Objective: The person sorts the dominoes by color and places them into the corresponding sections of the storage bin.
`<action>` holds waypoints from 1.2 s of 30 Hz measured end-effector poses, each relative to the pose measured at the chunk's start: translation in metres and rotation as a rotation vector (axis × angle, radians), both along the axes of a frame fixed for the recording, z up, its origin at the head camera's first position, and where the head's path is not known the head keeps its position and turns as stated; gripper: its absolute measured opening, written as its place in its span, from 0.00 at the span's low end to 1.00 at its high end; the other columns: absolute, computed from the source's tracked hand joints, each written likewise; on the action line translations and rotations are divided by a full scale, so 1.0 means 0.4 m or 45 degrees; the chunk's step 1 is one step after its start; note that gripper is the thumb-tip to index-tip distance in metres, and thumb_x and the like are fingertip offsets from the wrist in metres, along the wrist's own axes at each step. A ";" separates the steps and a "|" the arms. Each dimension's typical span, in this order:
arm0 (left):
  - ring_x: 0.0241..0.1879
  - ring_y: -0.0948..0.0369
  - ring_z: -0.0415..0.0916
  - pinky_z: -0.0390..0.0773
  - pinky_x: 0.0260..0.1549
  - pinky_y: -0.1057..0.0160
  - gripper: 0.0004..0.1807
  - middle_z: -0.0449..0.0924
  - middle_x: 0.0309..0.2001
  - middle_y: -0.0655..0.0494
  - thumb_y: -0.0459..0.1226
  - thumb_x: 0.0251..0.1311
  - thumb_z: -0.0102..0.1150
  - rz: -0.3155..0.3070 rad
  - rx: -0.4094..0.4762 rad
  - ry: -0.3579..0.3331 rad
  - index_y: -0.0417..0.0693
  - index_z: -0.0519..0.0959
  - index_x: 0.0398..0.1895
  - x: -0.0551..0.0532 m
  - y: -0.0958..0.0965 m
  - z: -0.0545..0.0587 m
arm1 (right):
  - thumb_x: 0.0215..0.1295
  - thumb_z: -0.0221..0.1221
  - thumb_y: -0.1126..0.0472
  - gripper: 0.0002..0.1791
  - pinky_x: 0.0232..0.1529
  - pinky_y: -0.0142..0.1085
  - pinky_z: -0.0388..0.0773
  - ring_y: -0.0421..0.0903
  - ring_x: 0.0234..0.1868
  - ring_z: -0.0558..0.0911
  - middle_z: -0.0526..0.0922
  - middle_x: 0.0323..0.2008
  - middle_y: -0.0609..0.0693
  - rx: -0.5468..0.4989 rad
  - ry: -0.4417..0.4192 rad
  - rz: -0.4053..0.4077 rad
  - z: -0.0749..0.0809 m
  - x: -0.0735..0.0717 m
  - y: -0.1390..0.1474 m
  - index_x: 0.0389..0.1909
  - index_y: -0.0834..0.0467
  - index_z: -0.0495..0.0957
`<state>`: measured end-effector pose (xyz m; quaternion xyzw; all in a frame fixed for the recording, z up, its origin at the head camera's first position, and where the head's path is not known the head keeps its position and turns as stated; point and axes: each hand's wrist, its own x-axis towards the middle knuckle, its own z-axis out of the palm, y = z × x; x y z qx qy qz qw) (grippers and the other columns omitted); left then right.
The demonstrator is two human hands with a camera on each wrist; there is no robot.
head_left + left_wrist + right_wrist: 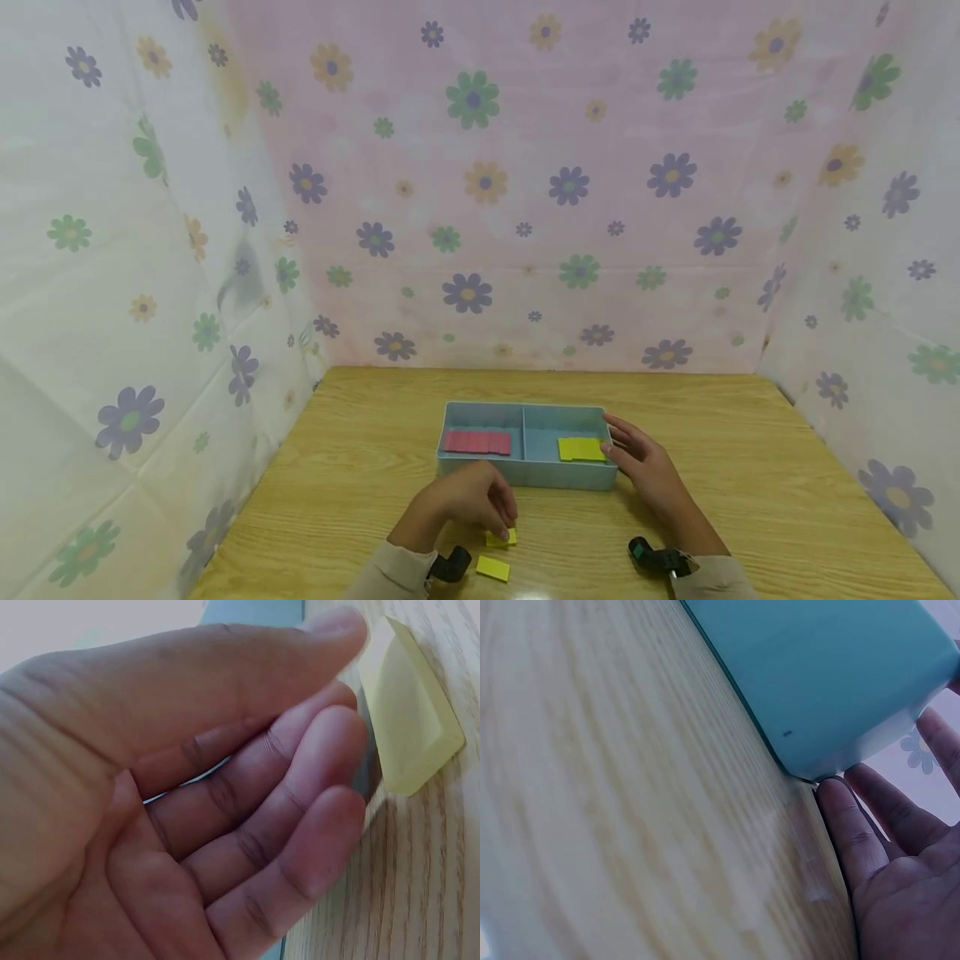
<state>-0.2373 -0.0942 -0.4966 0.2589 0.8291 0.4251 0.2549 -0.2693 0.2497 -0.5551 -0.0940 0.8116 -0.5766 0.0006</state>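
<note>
A light blue two-compartment box [570,475] stands on the table. Pink tiles [477,442] lie in a row in its left compartment, and yellow tiles [580,449] in the right one. My left hand [472,496] reaches down in front of the box, fingertips right at a yellow tile [501,538] on the table. In the left wrist view its fingers are loosely bent, with a yellow tile [411,712] just beyond the fingertips. My right hand [652,471] rests against the box's right end, thumb at the rim; its fingers [853,836] look fairly straight and touch the lower corner.
Another yellow tile [492,569] lies nearer to me, by the left wrist. Wood-patterned table surface [337,467] surrounds the box. Flower-printed cloth [525,208] walls off the back and both sides. A dark camera is strapped to each wrist.
</note>
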 end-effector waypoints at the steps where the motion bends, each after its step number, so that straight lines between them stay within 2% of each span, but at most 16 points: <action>1: 0.28 0.66 0.83 0.83 0.31 0.68 0.10 0.88 0.28 0.57 0.26 0.46 0.80 0.008 -0.017 0.006 0.43 0.88 0.29 0.001 0.002 -0.001 | 0.76 0.58 0.43 0.33 0.63 0.43 0.81 0.60 0.75 0.68 0.65 0.77 0.59 -0.002 0.004 0.004 0.000 -0.001 0.000 0.79 0.39 0.63; 5: 0.26 0.66 0.81 0.82 0.29 0.68 0.11 0.86 0.26 0.60 0.25 0.44 0.80 0.029 -0.083 0.031 0.45 0.87 0.27 0.005 0.006 -0.006 | 0.76 0.59 0.45 0.33 0.62 0.42 0.81 0.60 0.75 0.68 0.65 0.77 0.59 -0.020 0.012 0.010 0.001 -0.001 -0.001 0.79 0.40 0.63; 11: 0.25 0.66 0.80 0.81 0.27 0.68 0.13 0.85 0.23 0.61 0.24 0.41 0.81 0.054 -0.114 0.069 0.47 0.86 0.24 0.009 0.012 -0.014 | 0.76 0.59 0.43 0.34 0.63 0.45 0.81 0.61 0.75 0.68 0.65 0.77 0.59 -0.008 -0.010 -0.003 0.004 0.002 -0.003 0.79 0.39 0.63; 18: 0.23 0.66 0.78 0.80 0.25 0.68 0.13 0.83 0.22 0.62 0.25 0.42 0.81 0.085 -0.149 0.101 0.47 0.85 0.23 0.013 0.024 -0.008 | 0.75 0.59 0.42 0.34 0.64 0.48 0.80 0.61 0.76 0.68 0.65 0.77 0.59 -0.012 -0.032 -0.012 0.003 0.004 -0.003 0.78 0.39 0.63; 26: 0.23 0.66 0.78 0.80 0.25 0.68 0.12 0.84 0.23 0.61 0.25 0.42 0.81 0.103 -0.098 0.086 0.46 0.86 0.24 0.011 0.035 -0.014 | 0.75 0.59 0.42 0.34 0.63 0.43 0.81 0.61 0.75 0.68 0.66 0.77 0.59 -0.005 -0.014 -0.015 -0.001 0.003 -0.001 0.79 0.40 0.63; 36: 0.23 0.68 0.77 0.78 0.24 0.69 0.12 0.82 0.22 0.63 0.27 0.43 0.82 0.164 -0.085 0.155 0.46 0.85 0.25 0.007 0.046 -0.025 | 0.75 0.59 0.43 0.34 0.62 0.42 0.81 0.61 0.75 0.68 0.66 0.77 0.59 -0.009 -0.011 -0.016 0.003 0.003 -0.002 0.79 0.40 0.63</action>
